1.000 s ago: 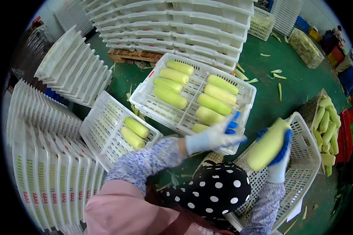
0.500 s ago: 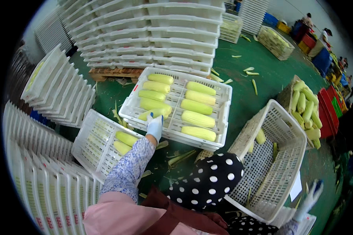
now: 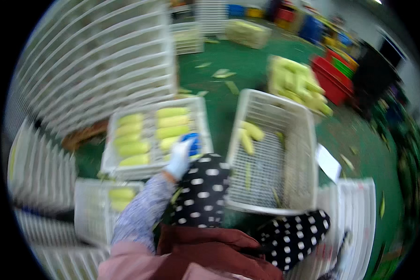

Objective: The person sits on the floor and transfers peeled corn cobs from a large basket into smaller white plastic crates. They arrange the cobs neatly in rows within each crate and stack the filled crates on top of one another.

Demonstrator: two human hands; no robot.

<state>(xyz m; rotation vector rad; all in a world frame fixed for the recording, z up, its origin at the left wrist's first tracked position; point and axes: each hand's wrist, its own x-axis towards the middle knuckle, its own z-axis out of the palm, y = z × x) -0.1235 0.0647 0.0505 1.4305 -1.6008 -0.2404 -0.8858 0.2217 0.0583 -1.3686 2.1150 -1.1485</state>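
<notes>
In the white tray (image 3: pixel 126 173), corn ears (image 3: pixel 172 121) are laid with long axes left to right; over its near right part the nearer left hand (image 3: pixel 182 153) is held. Well apart, the right hand (image 3: pixel 345 246) is seen by white crates (image 3: pixel 358 210) at near right. Whether either is closed cannot be told.

The long vegetables (image 3: pixel 134 148) at left of centre are pale yellow-green, and their tray (image 3: pixel 201 120) is white. The left hand (image 3: pixel 183 151) has a white and blue glove (image 3: pixel 177 162). Trousers (image 3: pixel 203 186) at lower centre are black with white dots; the floor (image 3: pixel 219 116) is green.
</notes>
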